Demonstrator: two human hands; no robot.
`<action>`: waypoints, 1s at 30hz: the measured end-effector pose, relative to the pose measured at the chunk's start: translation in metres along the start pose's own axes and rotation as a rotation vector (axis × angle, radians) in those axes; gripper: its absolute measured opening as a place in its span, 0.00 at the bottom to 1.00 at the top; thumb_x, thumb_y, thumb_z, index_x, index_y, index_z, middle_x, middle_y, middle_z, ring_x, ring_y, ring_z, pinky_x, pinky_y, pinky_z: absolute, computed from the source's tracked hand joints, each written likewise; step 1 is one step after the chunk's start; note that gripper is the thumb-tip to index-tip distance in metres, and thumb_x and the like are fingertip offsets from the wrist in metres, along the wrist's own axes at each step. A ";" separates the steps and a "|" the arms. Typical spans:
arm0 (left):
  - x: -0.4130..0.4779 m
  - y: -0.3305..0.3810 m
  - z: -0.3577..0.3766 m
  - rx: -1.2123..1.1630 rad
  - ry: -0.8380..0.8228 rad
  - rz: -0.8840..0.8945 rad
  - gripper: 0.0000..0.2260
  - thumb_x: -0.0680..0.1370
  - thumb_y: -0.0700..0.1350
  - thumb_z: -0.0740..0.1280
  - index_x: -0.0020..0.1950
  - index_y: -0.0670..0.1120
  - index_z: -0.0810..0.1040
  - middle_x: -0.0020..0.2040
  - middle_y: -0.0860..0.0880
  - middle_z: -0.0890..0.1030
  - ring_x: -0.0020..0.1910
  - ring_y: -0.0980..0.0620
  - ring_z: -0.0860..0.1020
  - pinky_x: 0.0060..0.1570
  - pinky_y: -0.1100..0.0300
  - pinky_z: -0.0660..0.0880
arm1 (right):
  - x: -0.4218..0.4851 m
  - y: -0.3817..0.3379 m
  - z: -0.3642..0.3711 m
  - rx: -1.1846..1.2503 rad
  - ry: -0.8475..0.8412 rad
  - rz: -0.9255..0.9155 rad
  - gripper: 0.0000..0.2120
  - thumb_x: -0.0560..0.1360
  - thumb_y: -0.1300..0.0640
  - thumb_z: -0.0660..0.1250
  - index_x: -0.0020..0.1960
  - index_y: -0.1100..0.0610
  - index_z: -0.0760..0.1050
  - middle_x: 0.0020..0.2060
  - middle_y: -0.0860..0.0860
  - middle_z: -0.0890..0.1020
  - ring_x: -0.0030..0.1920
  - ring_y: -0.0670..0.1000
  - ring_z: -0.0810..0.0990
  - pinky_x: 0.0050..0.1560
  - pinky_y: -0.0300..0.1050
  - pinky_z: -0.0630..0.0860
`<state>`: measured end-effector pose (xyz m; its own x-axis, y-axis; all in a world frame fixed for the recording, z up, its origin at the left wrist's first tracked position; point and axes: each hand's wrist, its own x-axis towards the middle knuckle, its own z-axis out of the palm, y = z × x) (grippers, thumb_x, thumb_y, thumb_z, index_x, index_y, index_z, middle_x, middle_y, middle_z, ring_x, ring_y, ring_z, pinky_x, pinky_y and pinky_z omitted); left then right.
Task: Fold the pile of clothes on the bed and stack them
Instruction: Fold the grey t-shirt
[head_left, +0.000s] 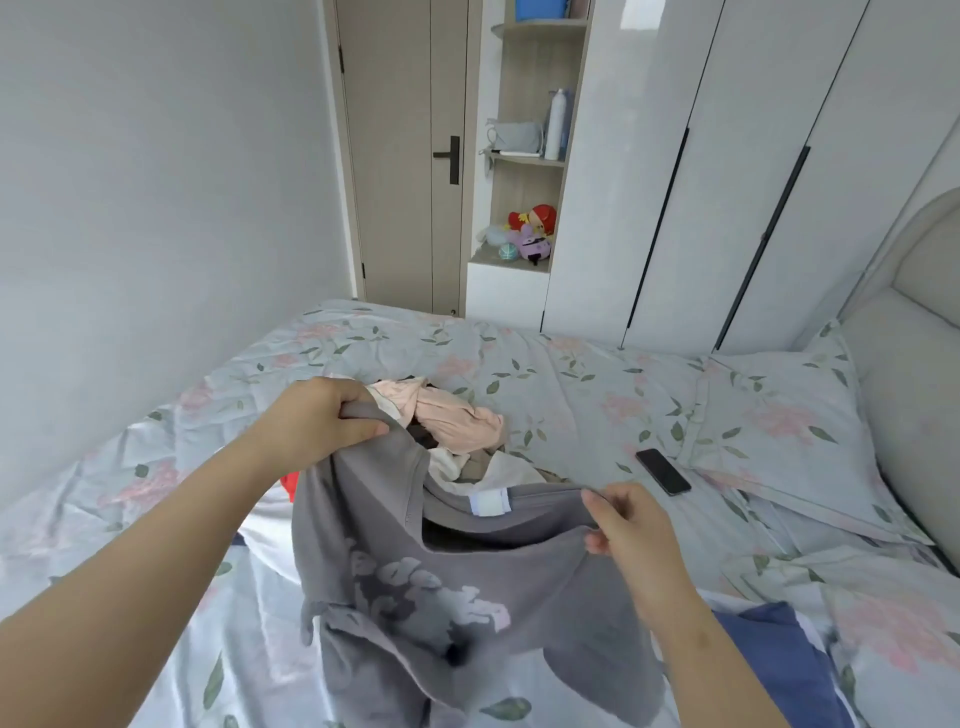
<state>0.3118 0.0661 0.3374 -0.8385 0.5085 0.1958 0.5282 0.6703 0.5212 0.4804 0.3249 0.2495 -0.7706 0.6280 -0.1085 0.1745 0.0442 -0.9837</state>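
Grey cotton fills the middle of the view: a grey T-shirt (467, 587) with a pale printed graphic, lifted clear of the floral bedsheet (571, 374). Starting at the left, the left hand (317, 421) has fingers and thumb curled round one shoulder of the shirt, pinching it up high. Just below that grip a scrap of red garment (291, 486) peeks out from behind the cloth.

Between the two grips the neckline sags open, with the white label (489, 503) showing inside the collar. Held by its shoulders like this, the body hangs free, and I'd say that lets the creases drop out before it is laid flat.

Beyond the neckline, on the far side of both grips, sits the unfolded pile. A twisted pink garment (457, 421) lies on top, with white and darker pieces under it.

Over to the right, the right hand (628, 525) pinches the other shoulder, fingers curled into the fabric. It sits lower than the left, so the shirt hangs tilted. Right of that grip, and apart from it, a dark phone (663, 471) lies by the pillow (779, 415) corner. Below the right wrist lies a blue garment (779, 654); whether it is folded I cannot tell. By my reading, it's early in the job.
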 end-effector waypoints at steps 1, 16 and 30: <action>-0.001 -0.008 -0.009 0.056 0.013 0.005 0.04 0.74 0.46 0.71 0.42 0.48 0.79 0.40 0.50 0.80 0.43 0.51 0.75 0.39 0.63 0.66 | -0.004 -0.009 0.005 0.001 -0.016 -0.037 0.05 0.73 0.59 0.71 0.46 0.55 0.75 0.37 0.48 0.78 0.33 0.43 0.78 0.37 0.32 0.74; -0.050 -0.054 -0.128 -0.504 0.396 -0.147 0.09 0.78 0.44 0.66 0.38 0.47 0.75 0.36 0.47 0.76 0.23 0.58 0.76 0.24 0.68 0.72 | -0.093 -0.116 0.066 -0.018 0.507 -0.452 0.12 0.78 0.60 0.60 0.39 0.46 0.69 0.32 0.49 0.74 0.22 0.44 0.78 0.30 0.43 0.78; -0.087 -0.014 -0.152 -1.176 0.456 -0.154 0.10 0.82 0.45 0.60 0.40 0.48 0.68 0.38 0.51 0.72 0.25 0.59 0.76 0.35 0.55 0.81 | -0.142 -0.173 0.048 -0.061 0.614 -0.729 0.14 0.74 0.57 0.66 0.32 0.49 0.66 0.28 0.45 0.70 0.32 0.43 0.68 0.35 0.33 0.67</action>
<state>0.3569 -0.0698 0.4387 -0.9738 0.0800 0.2127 0.1806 -0.2956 0.9381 0.5303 0.1908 0.4281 -0.2489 0.7272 0.6397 -0.1770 0.6152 -0.7682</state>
